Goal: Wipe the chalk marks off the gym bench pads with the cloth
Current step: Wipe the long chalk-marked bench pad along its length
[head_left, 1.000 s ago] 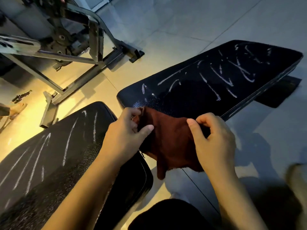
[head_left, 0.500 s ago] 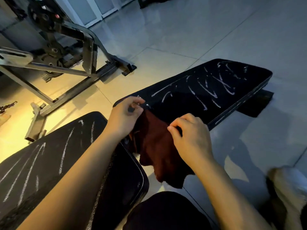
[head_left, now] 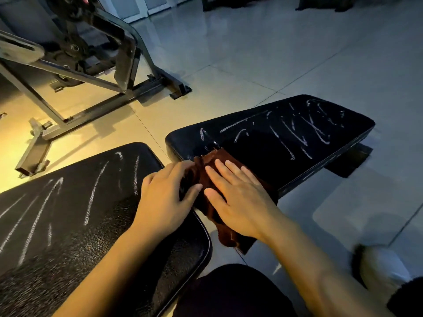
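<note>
Two black bench pads carry white chalk streaks: a near pad at the left and a far pad reaching to the right. A dark red-brown cloth lies over the near end of the far pad and hangs down into the gap between the pads. My right hand presses flat on the cloth with straight fingers. My left hand rests at the cloth's left edge, fingers curled into the fabric there.
A grey steel machine frame stands on the tiled floor at the upper left. My knee in dark fabric is at the bottom centre, and a white shoe at the lower right.
Both hands lowered the cloth from held up in the air onto the far pad's near end. The right hand went from pinching the cloth to lying flat on it.
</note>
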The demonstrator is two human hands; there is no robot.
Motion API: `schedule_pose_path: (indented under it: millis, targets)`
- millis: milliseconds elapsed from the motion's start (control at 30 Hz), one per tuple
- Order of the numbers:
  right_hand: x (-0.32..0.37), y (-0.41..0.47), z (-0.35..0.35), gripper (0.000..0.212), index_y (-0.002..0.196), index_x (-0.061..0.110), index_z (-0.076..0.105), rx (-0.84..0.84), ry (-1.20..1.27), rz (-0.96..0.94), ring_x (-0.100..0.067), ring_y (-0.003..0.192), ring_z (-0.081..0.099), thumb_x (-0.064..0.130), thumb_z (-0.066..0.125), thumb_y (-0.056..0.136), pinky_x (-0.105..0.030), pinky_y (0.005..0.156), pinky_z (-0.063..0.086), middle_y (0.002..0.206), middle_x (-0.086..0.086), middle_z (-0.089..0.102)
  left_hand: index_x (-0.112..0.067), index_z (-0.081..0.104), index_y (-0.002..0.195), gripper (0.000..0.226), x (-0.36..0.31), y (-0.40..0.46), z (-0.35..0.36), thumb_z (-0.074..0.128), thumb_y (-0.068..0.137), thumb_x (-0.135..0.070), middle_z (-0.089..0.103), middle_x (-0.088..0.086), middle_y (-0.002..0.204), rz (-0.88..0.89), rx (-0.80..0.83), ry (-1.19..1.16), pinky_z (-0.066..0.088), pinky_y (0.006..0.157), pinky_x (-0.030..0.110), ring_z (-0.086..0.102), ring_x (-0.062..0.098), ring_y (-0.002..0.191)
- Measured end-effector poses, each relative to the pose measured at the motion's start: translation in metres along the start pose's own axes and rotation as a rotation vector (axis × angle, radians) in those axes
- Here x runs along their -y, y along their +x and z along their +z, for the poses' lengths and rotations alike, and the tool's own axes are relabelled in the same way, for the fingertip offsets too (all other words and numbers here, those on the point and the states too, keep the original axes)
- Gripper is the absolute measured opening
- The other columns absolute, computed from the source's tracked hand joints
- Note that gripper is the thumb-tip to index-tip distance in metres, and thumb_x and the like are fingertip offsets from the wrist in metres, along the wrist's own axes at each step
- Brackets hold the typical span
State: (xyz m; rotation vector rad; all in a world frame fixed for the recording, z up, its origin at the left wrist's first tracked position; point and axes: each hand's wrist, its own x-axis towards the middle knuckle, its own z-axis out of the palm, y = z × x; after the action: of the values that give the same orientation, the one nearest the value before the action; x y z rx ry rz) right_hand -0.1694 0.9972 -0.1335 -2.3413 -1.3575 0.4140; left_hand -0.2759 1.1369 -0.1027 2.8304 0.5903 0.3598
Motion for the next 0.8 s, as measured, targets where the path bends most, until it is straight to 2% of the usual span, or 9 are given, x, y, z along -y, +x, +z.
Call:
schedule_pose_path:
  millis: [133, 267, 333, 400, 467, 600, 700, 800]
  targets:
    - [-0.009, 0.014, 0.002, 0.07, 0.155, 0.03, -0.002, -0.043, -0.062, 0.126, -0.01, 0.149, -0.01, 0.065, 0.014, 0.096, -0.031, 0.117, -0.011, 0.163, 0.005, -0.007, -0.027, 0.048, 0.133, 0.044, 0.003, -0.005, 0.004, 0.042, 0.092, -0.042, 0.058, -0.008, 0.124, -0.002, -0.109, -0.037, 0.034, 0.106, 0.045, 0.05, 0.015, 0.118]
    - [-0.056, 0.039, -0.014, 0.066, 0.156, 0.027, 0.0, -0.014, -0.04, 0.356, -0.014, 0.15, -0.006, 0.059, 0.012, 0.099, -0.035, 0.12, -0.006, 0.164, 0.001, -0.005, -0.02, 0.048, 0.135, 0.044, 0.005, -0.004, 0.007, 0.043, 0.093, -0.031, 0.057, -0.001, 0.128, 0.012, -0.13, -0.098, 0.041, 0.1, 0.044, 0.053, 0.022, 0.119]
    - [-0.065, 0.041, -0.015, 0.062, 0.156, 0.028, -0.001, -0.003, -0.073, 0.399, -0.016, 0.15, -0.006, 0.056, 0.012, 0.101, -0.037, 0.121, -0.006, 0.164, 0.0, -0.005, -0.018, 0.046, 0.137, 0.044, 0.005, -0.001, 0.01, 0.042, 0.094, -0.029, 0.057, 0.001, 0.129, 0.017, -0.155, -0.101, 0.04, 0.1, 0.042, 0.052, 0.023, 0.119]
    - [-0.054, 0.034, -0.012, 0.058, 0.155, 0.032, -0.001, -0.001, -0.082, 0.366, -0.017, 0.15, -0.007, 0.053, 0.011, 0.102, -0.04, 0.121, -0.007, 0.164, -0.001, -0.006, -0.018, 0.044, 0.138, 0.044, 0.004, -0.001, 0.01, 0.04, 0.095, -0.028, 0.056, 0.001, 0.129, 0.041, -0.169, -0.123, 0.036, 0.1, 0.033, 0.049, 0.019, 0.119]
    - [-0.027, 0.022, -0.006, 0.056, 0.154, 0.036, 0.0, -0.001, -0.068, 0.256, -0.017, 0.15, -0.01, 0.053, 0.011, 0.102, -0.041, 0.121, -0.009, 0.163, 0.001, -0.008, -0.02, 0.043, 0.139, 0.043, 0.003, -0.001, 0.008, 0.039, 0.097, -0.028, 0.053, -0.003, 0.13, 0.057, -0.183, -0.192, 0.031, 0.097, 0.019, 0.047, 0.011, 0.119]
    - [0.023, 0.0, 0.01, 0.069, 0.154, 0.038, 0.004, -0.057, -0.078, -0.003, -0.019, 0.15, -0.009, 0.058, -0.002, 0.088, -0.038, 0.119, -0.011, 0.164, 0.001, -0.005, -0.025, 0.045, 0.138, 0.044, 0.002, -0.003, 0.006, 0.033, 0.097, -0.037, 0.047, -0.019, 0.126, 0.068, -0.195, -0.345, 0.026, 0.095, 0.003, 0.042, -0.011, 0.114]
    - [0.009, 0.007, 0.009, 0.064, 0.153, 0.039, 0.003, -0.087, -0.045, 0.025, -0.008, 0.149, -0.006, 0.058, -0.001, 0.092, -0.03, 0.118, -0.009, 0.163, 0.01, 0.0, -0.031, 0.043, 0.137, 0.045, 0.004, -0.003, 0.006, 0.03, 0.097, -0.045, 0.047, -0.027, 0.125, 0.055, -0.202, -0.376, 0.028, 0.095, 0.004, 0.042, -0.012, 0.115]
    - [-0.032, 0.025, -0.003, 0.061, 0.154, 0.036, 0.001, -0.046, -0.028, 0.175, -0.004, 0.148, -0.007, 0.06, 0.009, 0.097, -0.03, 0.12, -0.007, 0.162, 0.013, -0.003, -0.035, 0.041, 0.135, 0.04, 0.003, -0.005, 0.007, 0.029, 0.098, -0.045, 0.046, -0.032, 0.12, 0.081, -0.192, -0.352, 0.03, 0.092, 0.007, 0.044, -0.012, 0.112]
